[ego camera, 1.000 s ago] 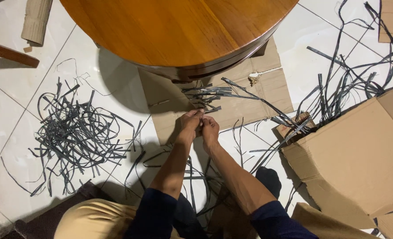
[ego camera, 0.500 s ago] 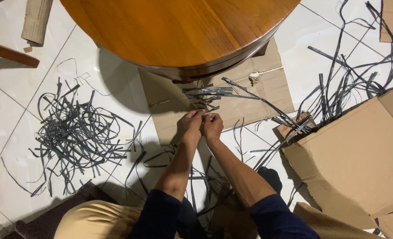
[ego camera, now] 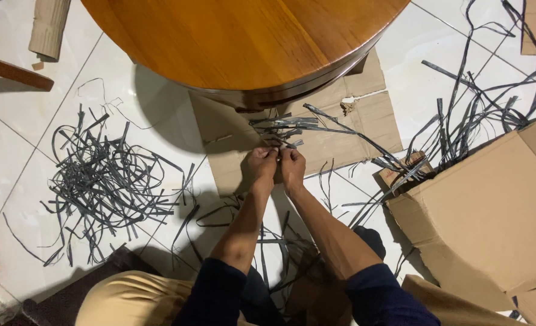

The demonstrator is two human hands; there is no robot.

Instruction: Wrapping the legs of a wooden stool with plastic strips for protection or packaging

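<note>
Both hands met over the cardboard sheet [ego camera: 316,142] on the floor, just near of the round table [ego camera: 244,42]. Left hand [ego camera: 262,166] and right hand [ego camera: 293,166] were each pinched shut on the same bundle of dark strips [ego camera: 283,130], knuckles almost touching, forearms converging from the lap. The bundle fanned out far of the fingers, its long ends trailing right toward the box [ego camera: 491,211]. Judged best practice: keep the grips close together, hold the strips taut and aligned, and keep the trailing ends from snagging. A loose strip pile [ego camera: 105,181] lay well apart at left.
</note>
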